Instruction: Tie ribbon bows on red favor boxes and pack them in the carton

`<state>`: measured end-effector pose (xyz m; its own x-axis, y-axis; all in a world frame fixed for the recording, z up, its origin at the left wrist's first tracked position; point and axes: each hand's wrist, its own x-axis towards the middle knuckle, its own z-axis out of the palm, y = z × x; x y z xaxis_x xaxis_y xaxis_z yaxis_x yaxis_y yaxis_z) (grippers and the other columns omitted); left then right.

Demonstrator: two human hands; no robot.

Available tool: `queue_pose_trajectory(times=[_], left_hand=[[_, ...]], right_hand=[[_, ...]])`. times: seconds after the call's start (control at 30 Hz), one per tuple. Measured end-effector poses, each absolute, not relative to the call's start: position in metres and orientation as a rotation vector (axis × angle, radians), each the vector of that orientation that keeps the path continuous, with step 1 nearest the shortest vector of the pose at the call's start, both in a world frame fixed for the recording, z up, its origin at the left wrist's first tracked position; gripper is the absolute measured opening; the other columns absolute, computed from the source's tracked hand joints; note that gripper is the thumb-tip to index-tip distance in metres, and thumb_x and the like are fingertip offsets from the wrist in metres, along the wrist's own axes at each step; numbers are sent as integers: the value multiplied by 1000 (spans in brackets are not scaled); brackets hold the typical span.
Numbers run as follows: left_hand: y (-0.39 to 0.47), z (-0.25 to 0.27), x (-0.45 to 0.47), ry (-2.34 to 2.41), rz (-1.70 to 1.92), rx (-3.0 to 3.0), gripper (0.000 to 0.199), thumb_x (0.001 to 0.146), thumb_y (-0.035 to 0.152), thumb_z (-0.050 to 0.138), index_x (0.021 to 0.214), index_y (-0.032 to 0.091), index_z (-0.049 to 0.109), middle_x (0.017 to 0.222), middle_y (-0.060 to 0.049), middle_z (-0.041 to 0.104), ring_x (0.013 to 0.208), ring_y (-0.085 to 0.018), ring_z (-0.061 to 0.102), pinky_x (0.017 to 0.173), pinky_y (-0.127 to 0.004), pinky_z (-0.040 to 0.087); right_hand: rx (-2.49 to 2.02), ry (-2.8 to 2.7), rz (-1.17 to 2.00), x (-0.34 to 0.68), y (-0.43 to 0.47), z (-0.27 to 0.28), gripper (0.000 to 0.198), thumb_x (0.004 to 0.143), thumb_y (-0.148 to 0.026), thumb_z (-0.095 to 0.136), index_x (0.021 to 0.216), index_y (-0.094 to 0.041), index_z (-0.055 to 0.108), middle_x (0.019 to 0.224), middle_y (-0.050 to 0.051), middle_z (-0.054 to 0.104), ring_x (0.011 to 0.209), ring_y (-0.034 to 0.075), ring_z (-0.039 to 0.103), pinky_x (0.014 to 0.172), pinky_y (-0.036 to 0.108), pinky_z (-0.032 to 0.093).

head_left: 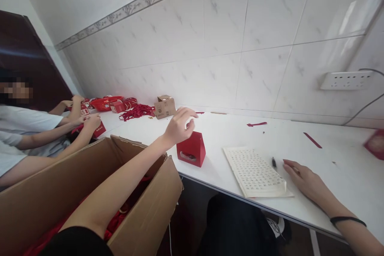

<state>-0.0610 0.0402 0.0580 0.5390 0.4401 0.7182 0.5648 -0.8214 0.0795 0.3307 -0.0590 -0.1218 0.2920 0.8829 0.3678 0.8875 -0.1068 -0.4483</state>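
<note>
My left hand (pixel 179 126) is over a small red gift box (pixel 191 150) with a cut-out window, standing upright on the white table (pixel 210 182). Its thumb and curved fingers are apart, with nothing visible between them. The top of the box is partly hidden behind this hand, so I cannot tell whether they touch. On the right, my right hand (pixel 304 180) lies on the tabletop with its fingers stretched out, holding nothing I can see. Beside its fingertips are a black pen (pixel 274 162) and an open notebook (pixel 255 170) covered in handwriting.
A large cardboard carton (pixel 150 212) with red items inside stands under my left arm. Farther left, two people's hands handle red boxes (pixel 100 129). Red ribbons (pixel 136 112), a red basket (pixel 105 103) and a small brown box (pixel 165 107) lie along the wall.
</note>
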Motion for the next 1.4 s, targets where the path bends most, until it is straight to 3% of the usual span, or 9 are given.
queue_pose_trajectory(times=[0.17, 0.3, 0.47, 0.6, 0.8, 1.0, 1.13, 1.23, 1.4], left_hand=[[61, 34, -82, -1416, -1068, -2781, 43, 74, 17, 45, 117, 17, 47, 125, -8, 52, 118, -23, 46, 100, -38, 36], [67, 22, -85, -1575, -981, -2945, 25, 79, 26, 43, 98, 17, 57, 105, -6, 61, 96, -21, 57, 80, -31, 46], [61, 24, -82, -1524, -997, -3031, 26, 83, 37, 43, 85, 17, 59, 88, -2, 64, 79, -18, 59, 66, -26, 44], [50, 26, -73, -1489, -945, -3026, 26, 83, 39, 43, 80, 18, 59, 79, 0, 64, 72, -17, 57, 64, -26, 41], [30, 22, -55, -1439, -1024, -3088, 23, 82, 39, 46, 83, 20, 60, 84, 1, 65, 76, -16, 57, 69, -26, 42], [20, 16, -44, -1295, -1093, -3203, 27, 88, 36, 38, 83, 19, 58, 82, 1, 62, 73, -14, 55, 66, -25, 40], [20, 13, -44, -1236, -1081, -3146, 30, 90, 34, 33, 77, 19, 55, 67, 2, 54, 62, -13, 49, 60, -24, 37], [20, 12, -43, -1248, -1075, -3115, 28, 90, 32, 33, 75, 19, 53, 63, 3, 50, 58, -12, 46, 56, -24, 34], [18, 12, -42, -1275, -1089, -3122, 25, 90, 30, 36, 77, 18, 54, 73, 1, 58, 66, -13, 52, 61, -24, 38]], right_hand=[[-1912, -1627, 66, 324, -63, -118, 56, 68, -62, 42, 97, -17, 59, 104, 14, 63, 102, 34, 56, 90, 50, 45], [-1904, -1664, 79, 324, -63, -119, 52, 70, -62, 37, 89, -20, 61, 102, 10, 64, 101, 32, 56, 90, 50, 44], [-1943, -1607, 136, 325, -62, -117, 55, 75, -61, 30, 87, -20, 63, 107, 11, 63, 104, 31, 55, 94, 48, 42], [-1945, -1592, 191, 323, -65, -112, 57, 74, -63, 31, 88, -19, 64, 109, 12, 62, 105, 31, 54, 95, 48, 41], [-1903, -1701, 153, 315, -72, -107, 50, 72, -63, 38, 84, -22, 65, 110, 9, 61, 109, 32, 51, 95, 51, 38], [-1961, -1547, 256, 319, -72, -104, 57, 74, -62, 29, 88, -19, 62, 109, 12, 62, 105, 32, 54, 94, 47, 42], [-1855, -1445, 68, 312, -80, -97, 50, 77, -59, 27, 76, -22, 59, 93, 12, 66, 91, 33, 59, 79, 49, 48], [-1589, -1472, -148, 280, -87, -79, 42, 84, -54, 31, 75, -22, 57, 81, 10, 64, 79, 28, 61, 65, 40, 50], [-1034, -1791, -304, 194, -76, -34, 17, 92, -32, 41, 85, -21, 53, 81, 6, 60, 78, 19, 58, 67, 31, 48]])
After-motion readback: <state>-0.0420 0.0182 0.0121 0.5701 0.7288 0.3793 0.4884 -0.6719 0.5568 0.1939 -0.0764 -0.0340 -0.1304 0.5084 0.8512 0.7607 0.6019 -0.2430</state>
